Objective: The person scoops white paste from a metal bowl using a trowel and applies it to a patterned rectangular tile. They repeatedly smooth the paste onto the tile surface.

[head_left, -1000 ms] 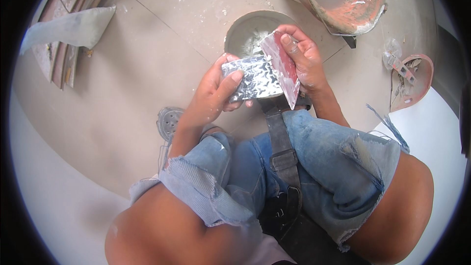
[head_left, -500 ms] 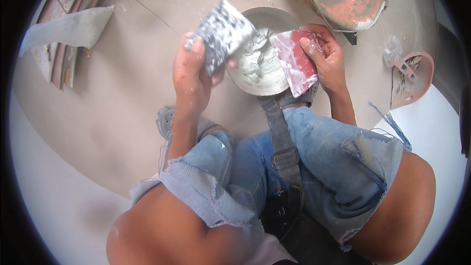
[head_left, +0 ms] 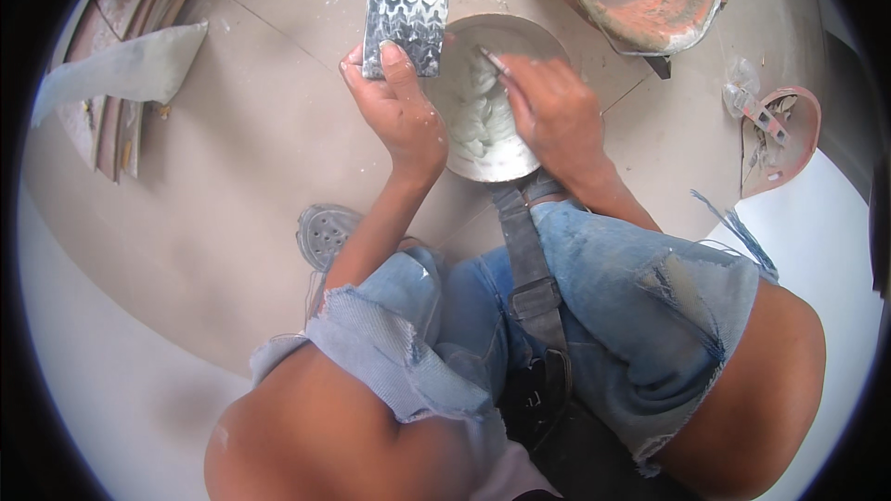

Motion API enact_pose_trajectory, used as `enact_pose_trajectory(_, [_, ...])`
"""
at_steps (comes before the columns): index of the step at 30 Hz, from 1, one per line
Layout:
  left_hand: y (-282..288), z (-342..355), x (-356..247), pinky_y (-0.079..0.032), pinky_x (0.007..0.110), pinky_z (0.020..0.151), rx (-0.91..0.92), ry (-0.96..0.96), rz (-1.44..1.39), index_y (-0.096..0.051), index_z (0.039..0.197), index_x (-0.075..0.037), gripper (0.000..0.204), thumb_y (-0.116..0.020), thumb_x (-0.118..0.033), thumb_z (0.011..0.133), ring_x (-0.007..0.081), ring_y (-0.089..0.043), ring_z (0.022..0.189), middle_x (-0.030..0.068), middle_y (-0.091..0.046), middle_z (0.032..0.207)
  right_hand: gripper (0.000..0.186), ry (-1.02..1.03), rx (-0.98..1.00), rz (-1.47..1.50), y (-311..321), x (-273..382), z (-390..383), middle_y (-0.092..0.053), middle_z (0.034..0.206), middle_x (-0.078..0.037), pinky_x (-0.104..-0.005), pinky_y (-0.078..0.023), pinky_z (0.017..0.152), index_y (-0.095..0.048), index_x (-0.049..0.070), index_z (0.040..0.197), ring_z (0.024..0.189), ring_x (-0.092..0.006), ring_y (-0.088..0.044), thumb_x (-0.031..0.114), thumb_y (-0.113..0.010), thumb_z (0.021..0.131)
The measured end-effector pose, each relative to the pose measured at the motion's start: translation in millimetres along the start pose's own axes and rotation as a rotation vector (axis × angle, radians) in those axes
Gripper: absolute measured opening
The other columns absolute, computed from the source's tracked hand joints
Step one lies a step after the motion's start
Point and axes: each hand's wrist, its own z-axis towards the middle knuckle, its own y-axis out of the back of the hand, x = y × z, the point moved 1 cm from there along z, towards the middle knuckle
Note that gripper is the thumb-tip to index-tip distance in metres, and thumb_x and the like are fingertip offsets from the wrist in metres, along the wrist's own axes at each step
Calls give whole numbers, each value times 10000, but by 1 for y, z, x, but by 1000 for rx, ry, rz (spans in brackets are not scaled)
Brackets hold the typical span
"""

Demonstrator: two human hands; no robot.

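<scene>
My left hand (head_left: 401, 116) grips a small rectangular dark tile (head_left: 406, 26) by its lower edge, thumb on its face. White paste lies across the tile in a raised, repeating pattern. Just to the right is a round bowl (head_left: 467, 166), with thick white paste (head_left: 475, 111) heaped inside. Over the bowl's right side, my right hand (head_left: 560, 111) is closed on a scraper (head_left: 495, 61), seen almost edge-on and dipping toward the paste. Most of the scraper is hidden behind the fingers; its red face shows only in the earlier view.
An orange, paste-crusted tub (head_left: 682, 14) stands at the far right. Nearer on the right lies a pinkish broken container (head_left: 795, 144) with scraps in it. Long board strips (head_left: 121, 130) and a pale plastic sheet (head_left: 139, 63) lie at far left. My shoe (head_left: 327, 234) rests on the tiled floor.
My left hand has moved slightly up and turned the tile upright, its patterned face toward me. My right hand has swung left over the bowl, turning the scraper from flat to edge-on.
</scene>
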Motion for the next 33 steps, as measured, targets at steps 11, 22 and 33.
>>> enact_pose_trajectory(11, [1, 1, 2, -552, 325, 936, 41, 56, -16, -345, 1312, 32, 297, -420, -207, 1153, 199, -705, 1040, 215, -691, 1167, 350, 172, 13, 9, -5, -7, 4, -720, 873, -5, -367, -560, 667, -769, 160, 1134, 854, -221, -663, 50, -709, 807])
enact_pose_trajectory(22, [7, 0, 6, -544, 302, 912, 33, 50, -18, -357, 1301, 27, 317, -437, -243, 1157, 182, -702, 1021, 203, -698, 1144, 328, 318, 27, 99, 6, -5, -7, -690, 841, 42, -336, -442, 630, -810, 192, 1106, 784, -184, -612, 102, -696, 812])
enact_pose_trajectory(33, [5, 0, 6, -540, 304, 910, 14, 69, 11, -355, 1307, 31, 332, -442, -251, 1154, 178, -693, 1013, 191, -685, 1145, 294, 323, 115, 89, 14, -3, -6, -686, 840, 52, -347, -440, 670, -799, 207, 1090, 847, -171, -619, 126, -703, 824])
